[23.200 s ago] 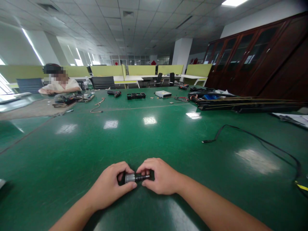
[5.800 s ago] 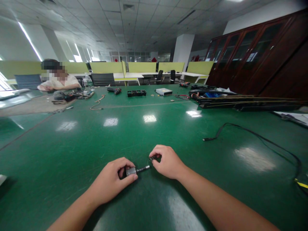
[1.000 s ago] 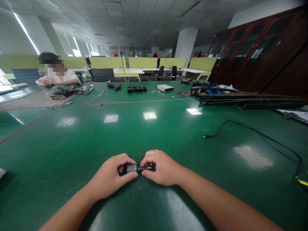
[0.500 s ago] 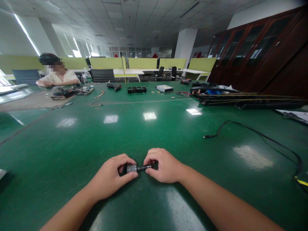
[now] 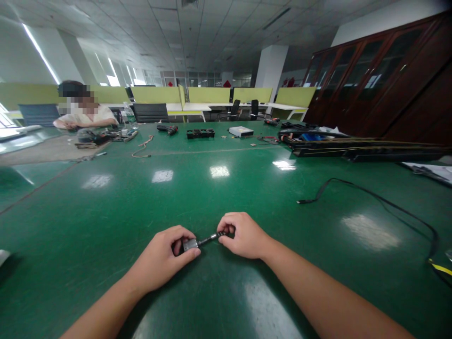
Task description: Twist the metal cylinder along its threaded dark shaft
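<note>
My left hand (image 5: 164, 256) grips a small grey metal cylinder (image 5: 189, 244), which looks like a little motor, between thumb and fingers. A thin dark shaft (image 5: 205, 240) runs out of it to the right, tilted slightly up, with a silvery section near its far end. My right hand (image 5: 243, 235) pinches a dark ribbed piece (image 5: 221, 233) at that end. Whether this piece sits on the shaft or is apart from it, I cannot tell. Both hands are low over the green table (image 5: 183, 197), and my fingers hide part of each piece.
A black cable (image 5: 374, 190) crosses the table's right side. Further back are a power drill (image 5: 167, 129), a black slotted part (image 5: 200, 133), a silver box (image 5: 241, 132) and long dark rails (image 5: 325, 147). A person (image 5: 86, 115) sits at the far left behind assorted parts.
My right hand has shifted up and slightly right. More of the shaft and its silvery section shows between my hands, now slanting upward. My left hand has barely moved.
</note>
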The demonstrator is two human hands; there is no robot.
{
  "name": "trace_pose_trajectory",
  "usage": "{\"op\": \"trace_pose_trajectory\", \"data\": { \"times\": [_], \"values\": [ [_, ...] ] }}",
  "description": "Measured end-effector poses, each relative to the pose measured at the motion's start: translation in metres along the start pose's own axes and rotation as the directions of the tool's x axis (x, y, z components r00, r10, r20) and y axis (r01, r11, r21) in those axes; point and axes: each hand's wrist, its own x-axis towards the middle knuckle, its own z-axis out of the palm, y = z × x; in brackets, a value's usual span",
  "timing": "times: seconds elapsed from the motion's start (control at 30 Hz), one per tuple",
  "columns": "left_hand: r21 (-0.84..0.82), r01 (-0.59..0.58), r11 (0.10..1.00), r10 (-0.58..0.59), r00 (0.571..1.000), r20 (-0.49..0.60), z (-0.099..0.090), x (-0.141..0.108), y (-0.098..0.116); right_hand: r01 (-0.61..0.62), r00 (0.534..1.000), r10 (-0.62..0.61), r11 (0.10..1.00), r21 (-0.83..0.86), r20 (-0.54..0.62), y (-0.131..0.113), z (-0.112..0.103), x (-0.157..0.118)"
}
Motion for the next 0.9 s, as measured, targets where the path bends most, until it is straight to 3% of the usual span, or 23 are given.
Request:
{"op": "trace_pose_trajectory", "data": {
  "times": [0.17,0.43,0.67,0.9],
  "values": [
    [0.006,-0.003,1.000,0.003,1.000,0.003,0.000,0.000,-0.001,-0.125,0.989,0.126,0.992,0.023,-0.073,0.004,0.000,0.003],
    [0.000,-0.012,1.000,0.012,1.000,0.008,-0.002,0.000,0.000,0.030,0.995,-0.036,0.997,0.064,0.094,0.001,-0.004,0.000],
    [-0.009,-0.015,1.000,0.015,1.000,0.007,-0.002,-0.001,0.000,0.062,0.996,-0.067,0.995,0.081,0.063,0.001,0.002,0.000],
    [-0.014,-0.061,0.998,0.062,0.997,0.047,-0.001,-0.001,-0.001,0.137,0.980,-0.150,0.985,0.105,0.131,-0.014,0.011,-0.003]
  ]
}}
